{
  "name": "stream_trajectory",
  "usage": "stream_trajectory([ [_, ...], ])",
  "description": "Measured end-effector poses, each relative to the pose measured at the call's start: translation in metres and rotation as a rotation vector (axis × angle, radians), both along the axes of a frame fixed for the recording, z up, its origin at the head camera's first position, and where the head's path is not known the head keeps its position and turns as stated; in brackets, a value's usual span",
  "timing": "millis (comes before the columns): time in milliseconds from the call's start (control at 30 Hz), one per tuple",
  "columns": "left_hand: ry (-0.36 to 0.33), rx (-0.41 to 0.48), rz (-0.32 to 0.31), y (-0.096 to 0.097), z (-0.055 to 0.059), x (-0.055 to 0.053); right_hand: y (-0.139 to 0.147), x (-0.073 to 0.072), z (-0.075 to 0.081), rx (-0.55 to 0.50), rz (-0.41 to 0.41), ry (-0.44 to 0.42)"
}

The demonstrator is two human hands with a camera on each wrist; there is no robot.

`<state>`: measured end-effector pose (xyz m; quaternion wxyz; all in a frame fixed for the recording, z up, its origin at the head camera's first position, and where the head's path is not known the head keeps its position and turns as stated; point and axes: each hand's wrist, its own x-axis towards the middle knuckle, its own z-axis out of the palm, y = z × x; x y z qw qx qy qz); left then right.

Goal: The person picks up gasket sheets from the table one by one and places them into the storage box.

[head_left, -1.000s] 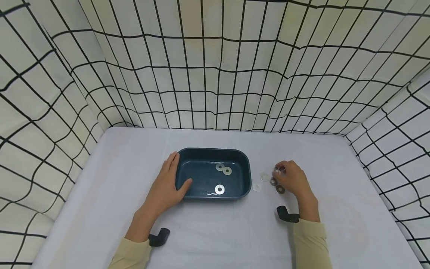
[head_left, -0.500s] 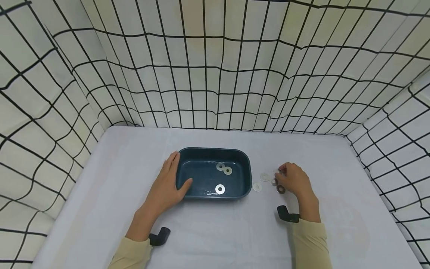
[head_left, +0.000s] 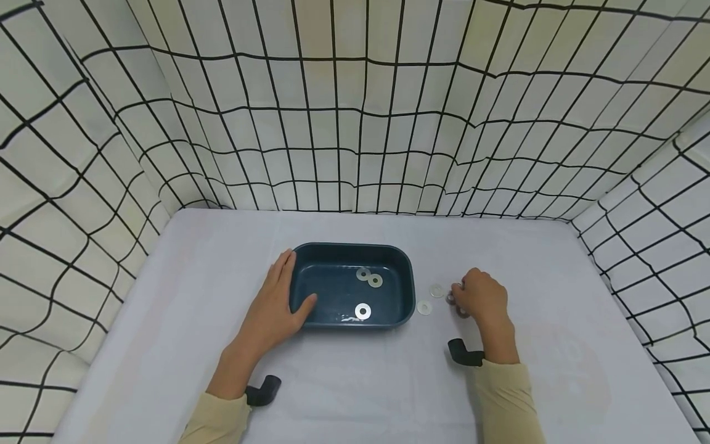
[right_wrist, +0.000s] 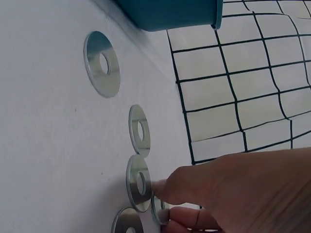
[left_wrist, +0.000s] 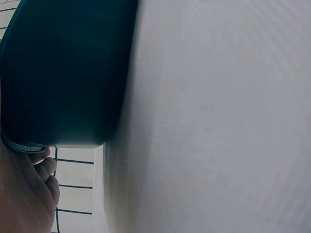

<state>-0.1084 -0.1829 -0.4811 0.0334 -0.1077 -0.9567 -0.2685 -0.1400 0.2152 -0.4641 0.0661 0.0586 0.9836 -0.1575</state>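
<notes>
My left hand (head_left: 272, 308) rests along the left end of a dark blue rectangular tray (head_left: 333, 325), fingers straight along the side and thumb over the front rim. The left wrist view shows its fingers (left_wrist: 46, 170) by the tray's outer wall. To the right of the tray, my right hand (head_left: 481, 296) reaches down among loose flat metal washers. In the right wrist view its thumb and fingers close around one washer (right_wrist: 159, 211), partly hidden by them. Beside it lie another washer (right_wrist: 139, 183), touching the thumb tip, and a washer (right_wrist: 129, 222) at the lower edge.
Inside the tray lie a washer (head_left: 363, 311) near the front and two overlapping ones (head_left: 375, 280) further back. Other washers (head_left: 437, 290) lie on the white cloth between tray and right hand. Black netting (head_left: 355, 132) over pale panels encloses the table's back and sides.
My right hand has turned, with its knuckles higher and its wrist shifted slightly left, now covering more of the nearest washers. The left hand and the tray have stayed put.
</notes>
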Motion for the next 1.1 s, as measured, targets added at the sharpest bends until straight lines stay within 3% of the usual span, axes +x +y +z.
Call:
stream_trajectory([
  [367,0.000,0.000,0.000,-0.0005,-0.0003,-0.0003,-0.0060,-0.0030,0.0005,0.020,-0.096,-0.022],
  [500,-0.001,0.004,-0.002,-0.0006,-0.0007,0.0001,-0.0068,-0.0030,0.0006,0.031,-0.086,-0.033],
  [767,0.003,0.022,-0.015,0.0007,0.0003,-0.0012,-0.0090,-0.0024,0.0024,0.104,-0.046,0.028],
  [1100,0.007,0.015,-0.012,0.0008,-0.0016,-0.0019,-0.0094,-0.0019,-0.0002,0.075,-0.058,0.043],
])
